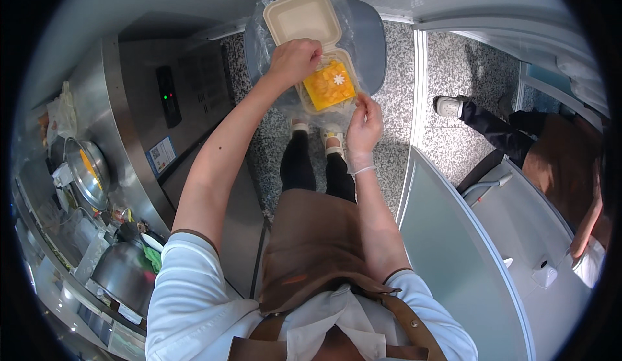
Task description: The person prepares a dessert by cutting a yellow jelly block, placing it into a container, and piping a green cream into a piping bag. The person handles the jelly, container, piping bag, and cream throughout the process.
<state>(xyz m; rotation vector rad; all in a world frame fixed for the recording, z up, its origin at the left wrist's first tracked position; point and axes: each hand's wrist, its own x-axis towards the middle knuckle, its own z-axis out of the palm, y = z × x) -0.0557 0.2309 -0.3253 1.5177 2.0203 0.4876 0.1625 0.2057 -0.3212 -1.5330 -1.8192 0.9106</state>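
A beige clamshell food box [302, 17] stands with its lid raised on clear plastic film or a bag [272, 89], over a grey stool or bin top [370, 35]. Inside the box lies a square yellow cake [324, 91] topped with orange fruit cubes and a white flower-shaped piece. My left hand [296, 61] is at the box's upper left edge near the hinge, fingers bent; its fingertips are partly hidden. At the lower right corner, my right hand [364, 120] has thumb and fingertips pinched at the box's rim or the film. A clear glove cuff shows at the right wrist.
Left stands a steel cabinet [194, 79] with a control panel; on its counter are a metal bowl [87, 174], a large steel pot [124, 273] and bags. On the right are a partition door [452, 244] and, beyond it, another person [559, 171] in a brown apron. The floor is speckled.
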